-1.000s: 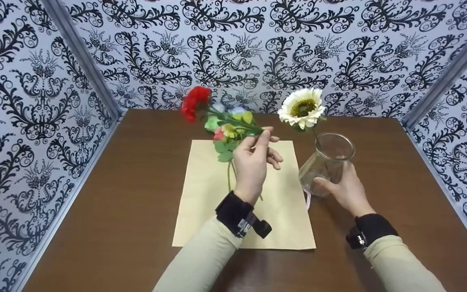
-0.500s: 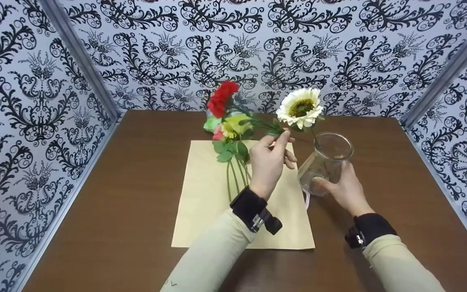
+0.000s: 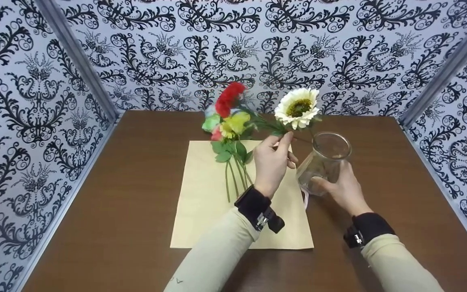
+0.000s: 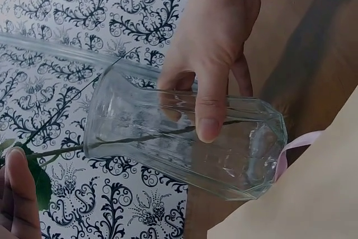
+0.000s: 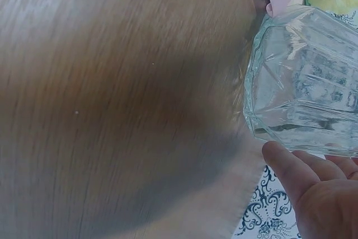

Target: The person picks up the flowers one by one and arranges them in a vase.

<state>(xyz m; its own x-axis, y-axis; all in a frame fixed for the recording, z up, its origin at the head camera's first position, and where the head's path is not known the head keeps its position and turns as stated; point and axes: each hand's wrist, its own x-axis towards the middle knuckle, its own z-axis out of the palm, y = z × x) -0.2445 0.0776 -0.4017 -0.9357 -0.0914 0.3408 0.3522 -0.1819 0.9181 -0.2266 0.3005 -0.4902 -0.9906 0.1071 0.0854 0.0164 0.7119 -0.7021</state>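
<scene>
My left hand [image 3: 272,168] pinches the green stem of a red carnation [image 3: 229,98], its bloom pointing up and to the left. The free part of that stem reaches right, to the mouth of a clear glass vase [image 3: 324,162]. My right hand [image 3: 347,190] grips the vase around its body and holds it tilted to the left. A white daisy-like flower [image 3: 297,108] with a yellow-green centre stands in the vase. In the left wrist view, a stem [image 4: 140,137] shows through the glass, behind the right thumb [image 4: 210,104]. Left fingertips [image 4: 19,172] are close to the vase mouth.
A beige paper sheet [image 3: 205,227] lies on the brown table [image 3: 116,194]. On it rest several flowers, including a yellow one [image 3: 233,125] and a pink one [image 3: 216,134], stems toward me. Pink ribbon [image 4: 296,144] lies by the vase base. Patterned walls [image 3: 225,52] enclose the table.
My left hand has carried the red carnation to the right, bringing its stem to the vase mouth. My right hand and the vase have stayed nearly in place.
</scene>
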